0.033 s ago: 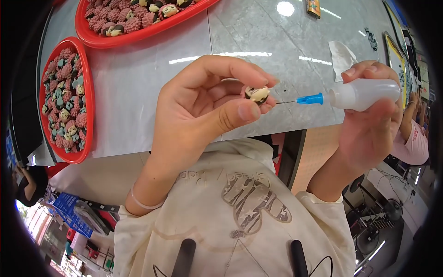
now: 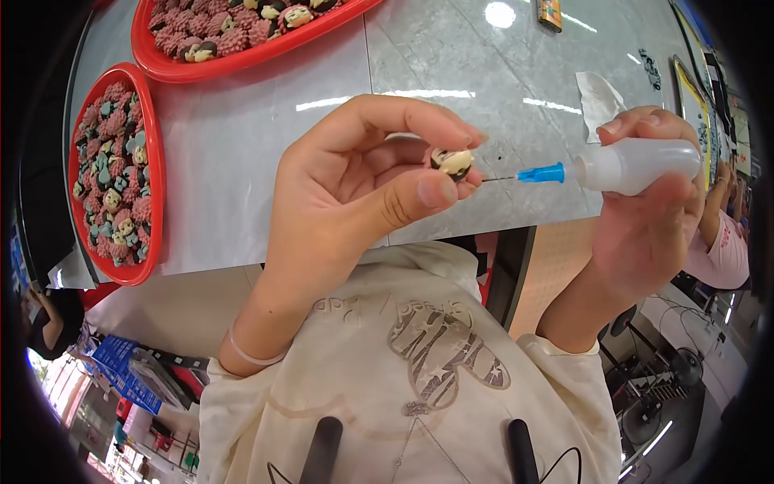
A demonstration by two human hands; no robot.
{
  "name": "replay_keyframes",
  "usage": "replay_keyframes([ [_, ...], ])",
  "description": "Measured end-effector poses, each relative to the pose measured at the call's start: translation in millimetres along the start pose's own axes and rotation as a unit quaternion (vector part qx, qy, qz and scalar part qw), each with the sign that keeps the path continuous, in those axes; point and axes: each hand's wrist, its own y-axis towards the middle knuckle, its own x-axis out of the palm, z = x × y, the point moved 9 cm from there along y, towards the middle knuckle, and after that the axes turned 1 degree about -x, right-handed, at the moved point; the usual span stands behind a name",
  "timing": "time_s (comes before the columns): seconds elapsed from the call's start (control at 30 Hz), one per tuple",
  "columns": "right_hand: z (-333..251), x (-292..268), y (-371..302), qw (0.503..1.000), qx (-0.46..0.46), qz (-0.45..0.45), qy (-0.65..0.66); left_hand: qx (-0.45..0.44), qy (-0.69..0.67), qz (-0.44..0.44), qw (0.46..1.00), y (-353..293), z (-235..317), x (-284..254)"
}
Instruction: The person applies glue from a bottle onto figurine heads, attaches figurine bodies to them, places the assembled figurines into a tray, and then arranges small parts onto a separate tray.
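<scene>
My left hand (image 2: 355, 173) pinches a small painted figurine (image 2: 451, 164), cream and black with a pink part behind it, between thumb and fingertips. In my right hand (image 2: 645, 218) lies a translucent white squeeze bottle (image 2: 645, 165), tipped on its side. A blue needle tip (image 2: 540, 173) is fitted to the bottle's mouth, and its thin metal needle points left at the left fingertips, just beside the figurine. Whether the needle touches the figurine I cannot tell.
Two red trays full of small pink, teal, cream and black pieces stand on the grey table: one tray (image 2: 160, 202) at the left, another tray (image 2: 173, 74) at the far left. A white tissue (image 2: 598, 101) and a small yellowish box (image 2: 549, 14) lie on the right. Another person's pink sleeve (image 2: 721, 254) shows at the right edge.
The figurine has turned slightly between my left fingers, so its cream and black markings sit differently. My right hand and the bottle have hardly moved.
</scene>
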Motion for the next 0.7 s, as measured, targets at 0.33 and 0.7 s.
replay_keyframes([
  [0.33,-2,-2,-1,0.999,-0.017,-0.016,0.031,0.041,0.013,-0.034,0.998,-1,2,0],
  [0.7,-7,1,-2,0.997,-0.036,-0.046,0.048,0.046,0.000,-0.005,0.999,0,2,-2],
])
